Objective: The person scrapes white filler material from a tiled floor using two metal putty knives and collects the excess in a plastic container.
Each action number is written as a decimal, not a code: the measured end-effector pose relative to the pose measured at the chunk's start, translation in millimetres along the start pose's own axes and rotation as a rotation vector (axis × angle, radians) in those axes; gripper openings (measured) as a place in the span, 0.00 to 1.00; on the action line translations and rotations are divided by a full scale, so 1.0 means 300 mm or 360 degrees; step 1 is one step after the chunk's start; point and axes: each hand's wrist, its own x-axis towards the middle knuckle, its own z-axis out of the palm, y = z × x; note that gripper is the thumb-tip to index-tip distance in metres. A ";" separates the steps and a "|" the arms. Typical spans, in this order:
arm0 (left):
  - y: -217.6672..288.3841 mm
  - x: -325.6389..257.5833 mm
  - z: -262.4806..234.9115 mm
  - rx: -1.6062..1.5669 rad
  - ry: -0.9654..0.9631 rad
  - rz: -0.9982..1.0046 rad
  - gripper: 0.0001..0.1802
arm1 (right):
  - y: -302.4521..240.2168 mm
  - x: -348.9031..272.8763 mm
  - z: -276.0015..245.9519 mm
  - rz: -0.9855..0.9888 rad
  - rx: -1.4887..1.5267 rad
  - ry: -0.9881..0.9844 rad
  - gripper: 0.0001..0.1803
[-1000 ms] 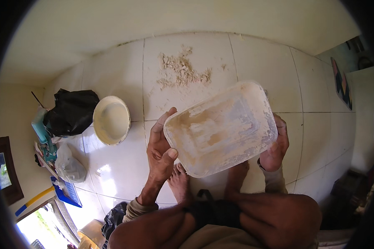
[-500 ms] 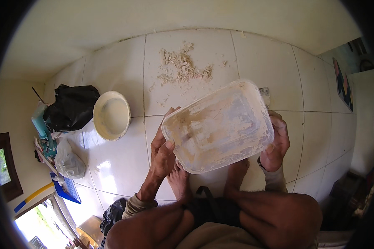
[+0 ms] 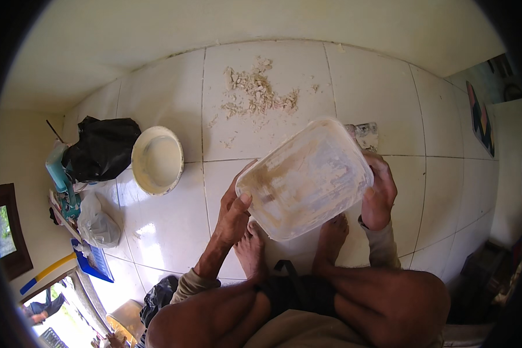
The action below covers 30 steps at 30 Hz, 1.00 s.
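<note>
Both my hands hold a clear plastic tub, rectangular with rounded corners and smeared inside with dried whitish and tan residue. It is tilted above the tiles, over my feet. My left hand grips its left end, thumb on the rim and fingers behind. Around the right end closes my right hand, its thumb also at the rim and its other fingers partly hidden. Just beyond the tub's far right corner, a flat grey, residue-smeared thing lies on the floor, partly covered by the tub.
Pale flakes lie scattered on the tiles near the wall. To the left stands a cream bowl with whitish contents, beside a black plastic bag. Nearer are a white plastic bag and a blue flat object.
The tub has turned slightly and its left end has shifted right, along with my left hand. More of the grey thing shows behind it. A dark shape has appeared in the bright opening at lower left.
</note>
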 end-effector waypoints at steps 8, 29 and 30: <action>-0.119 -0.023 -0.068 -0.0011 0.0027 -0.0341 0.38 | 0.133 0.077 -0.098 0.0415 -0.0487 -0.0037 0.25; -0.261 -0.048 -0.036 0.0584 0.0300 -0.0483 0.33 | 0.526 0.003 -0.277 0.0363 -0.2225 -0.0099 0.28; -0.252 -0.052 -0.035 0.0623 0.0333 -0.0467 0.33 | 0.452 0.008 -0.270 0.0655 -0.1675 -0.0024 0.30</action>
